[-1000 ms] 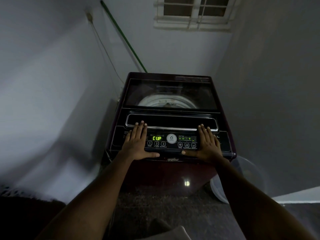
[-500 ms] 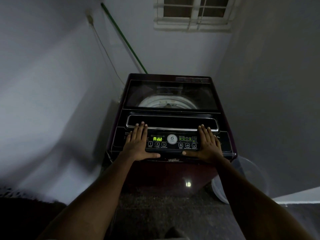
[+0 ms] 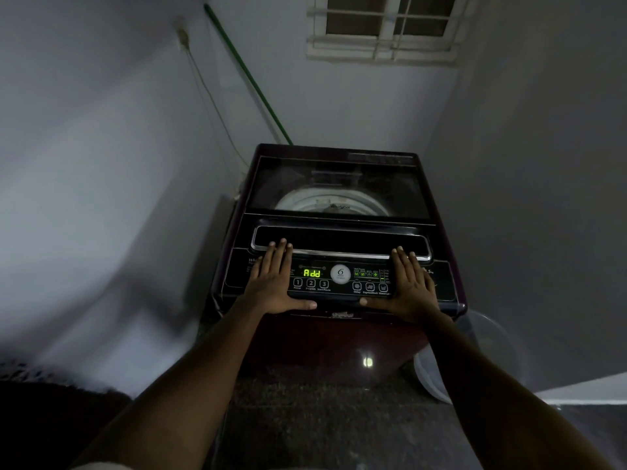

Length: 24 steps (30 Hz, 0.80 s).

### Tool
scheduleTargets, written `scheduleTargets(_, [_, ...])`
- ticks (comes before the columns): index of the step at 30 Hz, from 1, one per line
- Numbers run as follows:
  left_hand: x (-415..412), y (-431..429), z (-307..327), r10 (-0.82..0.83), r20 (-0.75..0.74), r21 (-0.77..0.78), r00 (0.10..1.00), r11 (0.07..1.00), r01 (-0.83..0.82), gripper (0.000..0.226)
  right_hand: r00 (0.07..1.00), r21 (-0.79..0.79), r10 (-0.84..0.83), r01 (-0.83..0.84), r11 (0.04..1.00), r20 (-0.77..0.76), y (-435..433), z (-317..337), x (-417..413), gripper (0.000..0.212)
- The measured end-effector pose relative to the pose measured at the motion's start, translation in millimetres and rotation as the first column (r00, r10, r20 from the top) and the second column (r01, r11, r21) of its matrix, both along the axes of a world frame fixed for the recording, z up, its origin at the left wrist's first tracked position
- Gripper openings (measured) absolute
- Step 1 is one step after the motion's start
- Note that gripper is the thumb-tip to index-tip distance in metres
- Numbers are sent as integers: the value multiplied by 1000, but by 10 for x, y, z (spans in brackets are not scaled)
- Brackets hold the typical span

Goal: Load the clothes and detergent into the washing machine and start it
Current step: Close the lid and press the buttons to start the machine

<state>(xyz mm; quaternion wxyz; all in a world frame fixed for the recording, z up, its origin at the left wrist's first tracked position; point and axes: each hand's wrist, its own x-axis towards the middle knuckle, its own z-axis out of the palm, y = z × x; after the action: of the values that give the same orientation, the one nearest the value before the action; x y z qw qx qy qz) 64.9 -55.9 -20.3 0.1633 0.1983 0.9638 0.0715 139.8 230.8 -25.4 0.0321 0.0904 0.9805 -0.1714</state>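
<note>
Display reads "Add" — washing machine lid branded Whirlpool (both hands flat).

The display reads "Add"; buttons beneath show 1, 2, 3; the lid perhaps "Whirlpool".

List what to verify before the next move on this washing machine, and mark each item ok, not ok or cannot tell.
1. Lid shut flat: ok.
2. Power on: ok, the display glows "Add".
3. Start/Pause button uncovered: ok, it sits between the hands.
4. Hands free: ok, left hand and right hand lie flat on the control panel, holding nothing.
5. Clothes inside: cannot tell, only the pale drum rim shows through the lid.
6. Detergent added: cannot tell, none is visible.
</note>
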Motion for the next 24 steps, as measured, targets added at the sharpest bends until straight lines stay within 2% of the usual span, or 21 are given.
scheduleTargets(24, [-15,-1,-50,2,-20,2,1000,1000,-2,144,1000,8,8,-8,1000,-14,-7,2,5,138])
